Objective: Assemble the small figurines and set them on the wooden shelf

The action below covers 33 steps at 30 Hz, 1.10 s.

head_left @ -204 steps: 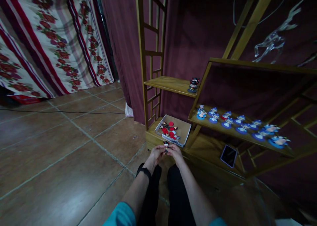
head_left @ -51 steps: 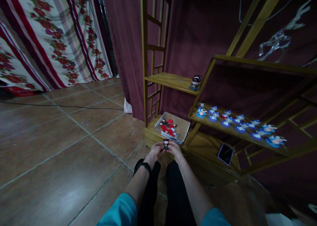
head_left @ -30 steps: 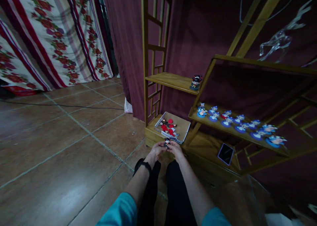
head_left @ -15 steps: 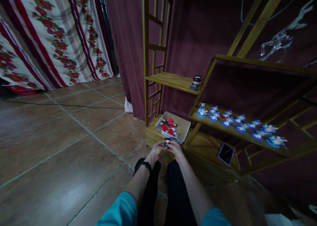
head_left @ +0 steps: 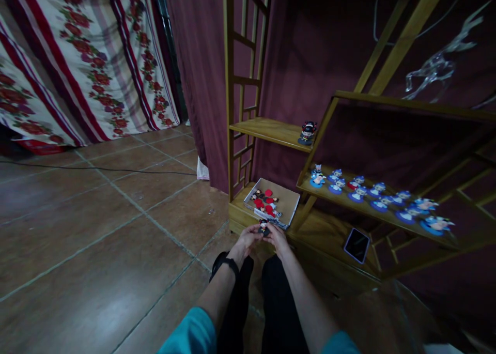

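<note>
A small figurine with dark hair and a dark base is held upright between my two hands, just in front of the low shelf. My left hand grips it from the left, fingers closed at its base. My right hand closes on it from the right. Just beyond my hands lies a shallow cardboard box with several red and black figurine pieces in it. A similar dark-haired figurine stands at the right end of the middle shelf.
Several blue and white figurines stand in two rows on the right shelf. A dark-screened tablet or phone lies on the bottom board. A clear deer ornament stands higher up. A black cable crosses the tiled floor at left.
The view has shifted slightly, so the shelves appear a little lower. Both hands stay on the figurine, which has barely moved.
</note>
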{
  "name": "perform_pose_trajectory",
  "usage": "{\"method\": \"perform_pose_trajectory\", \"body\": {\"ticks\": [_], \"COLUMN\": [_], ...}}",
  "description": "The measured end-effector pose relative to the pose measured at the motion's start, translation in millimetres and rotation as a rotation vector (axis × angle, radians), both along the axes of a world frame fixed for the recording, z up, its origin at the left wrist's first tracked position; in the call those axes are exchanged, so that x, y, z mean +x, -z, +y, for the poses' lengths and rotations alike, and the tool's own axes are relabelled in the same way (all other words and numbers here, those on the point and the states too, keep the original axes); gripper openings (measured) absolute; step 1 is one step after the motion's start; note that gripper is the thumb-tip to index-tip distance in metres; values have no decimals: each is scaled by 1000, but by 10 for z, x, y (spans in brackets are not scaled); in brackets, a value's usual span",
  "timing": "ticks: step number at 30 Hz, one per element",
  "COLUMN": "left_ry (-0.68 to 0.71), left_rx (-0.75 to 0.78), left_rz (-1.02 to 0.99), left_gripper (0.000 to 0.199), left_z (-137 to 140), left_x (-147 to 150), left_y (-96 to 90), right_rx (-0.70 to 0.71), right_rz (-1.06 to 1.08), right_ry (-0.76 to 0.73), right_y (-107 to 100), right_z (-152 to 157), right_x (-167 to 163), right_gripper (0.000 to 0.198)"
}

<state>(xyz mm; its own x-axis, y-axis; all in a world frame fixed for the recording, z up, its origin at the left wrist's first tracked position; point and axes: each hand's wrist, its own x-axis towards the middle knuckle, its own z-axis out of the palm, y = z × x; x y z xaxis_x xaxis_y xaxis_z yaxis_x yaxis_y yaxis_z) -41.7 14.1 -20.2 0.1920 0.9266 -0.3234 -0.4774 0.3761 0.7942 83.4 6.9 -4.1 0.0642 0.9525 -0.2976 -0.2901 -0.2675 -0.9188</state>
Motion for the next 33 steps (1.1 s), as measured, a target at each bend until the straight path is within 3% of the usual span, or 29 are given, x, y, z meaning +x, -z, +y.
{"method": "perform_pose_trajectory", "body": {"ticks": [18,33], "left_ry": [-16,-44], "left_rx": [-33,-30], "left_rz": [4,-25], "left_gripper": [25,15], "left_z": [12,-92], "left_x": [36,34], "left_y": [78,-66], "right_rx": [-10,89], "right_rz": [28,10], "right_ry": [5,-35], "right_y": [40,30], "right_z": [-4,-81], "right_x": [-31,14], "right_gripper": [37,23]}}
